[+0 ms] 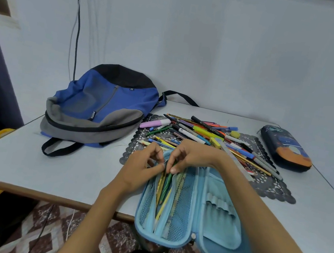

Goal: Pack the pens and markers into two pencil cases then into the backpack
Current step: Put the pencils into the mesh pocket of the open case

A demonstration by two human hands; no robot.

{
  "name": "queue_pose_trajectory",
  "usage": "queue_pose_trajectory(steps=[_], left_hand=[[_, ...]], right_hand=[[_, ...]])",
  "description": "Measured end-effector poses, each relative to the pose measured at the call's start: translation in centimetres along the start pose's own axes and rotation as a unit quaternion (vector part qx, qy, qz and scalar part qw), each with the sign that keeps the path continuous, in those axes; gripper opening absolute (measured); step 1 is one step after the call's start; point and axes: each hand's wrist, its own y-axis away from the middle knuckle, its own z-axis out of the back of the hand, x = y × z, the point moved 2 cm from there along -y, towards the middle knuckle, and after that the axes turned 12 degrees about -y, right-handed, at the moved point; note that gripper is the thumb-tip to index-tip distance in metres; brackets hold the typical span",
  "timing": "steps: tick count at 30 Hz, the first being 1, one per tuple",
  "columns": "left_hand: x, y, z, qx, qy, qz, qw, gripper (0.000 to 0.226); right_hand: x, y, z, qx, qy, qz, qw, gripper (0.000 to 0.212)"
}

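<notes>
Open light-blue pencil case lay at the near edge of the desk, its near end overhanging the edge. Left half: mesh pocket holding several pencils, yellow and green, lying lengthwise. Right half: a row of elastic loops, nothing in them.

Left hand and right hand met at the far end of the left half. Both had fingers curled tight, fingertips pinching the upper ends of the pencils. The right forearm crossed above the right half of the case.

Loose pile of pens and markers sat just beyond the hands on a dark lace mat; it included a pink highlighter, a yellow one and a clear ruler.

Second pencil case, navy with orange, lay zipped shut at the far right, apart from the mat. Blue-grey backpack lay flat at the far left, zip closed.
</notes>
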Motion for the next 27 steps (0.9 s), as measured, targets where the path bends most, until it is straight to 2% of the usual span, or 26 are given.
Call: queue_pose_trajectory(steps=[10,19,23,27], left_hand=[[0.1,0.0,0.0,-0.003,-0.005,0.003,1.000,0.012],[0.0,0.1,0.0,-0.007,-0.017,-0.005,1.000,0.009],[-0.3,0.2,0.0,-0.006,-0.023,-0.012,1.000,0.008],[-0.1,0.1,0.1,-0.003,-0.034,-0.013,0.999,0.008]], right_hand=[[0.3,0.0,-1.0,-0.037,0.030,0.027,0.998,0.011],[0.3,1.2,-2.0,-0.123,0.015,0.046,0.991,0.016],[0.0,1.3,-2.0,-0.174,0.027,0.024,0.984,0.023],[0.0,1.3,-2.1,-0.142,0.010,0.021,0.990,0.018]])
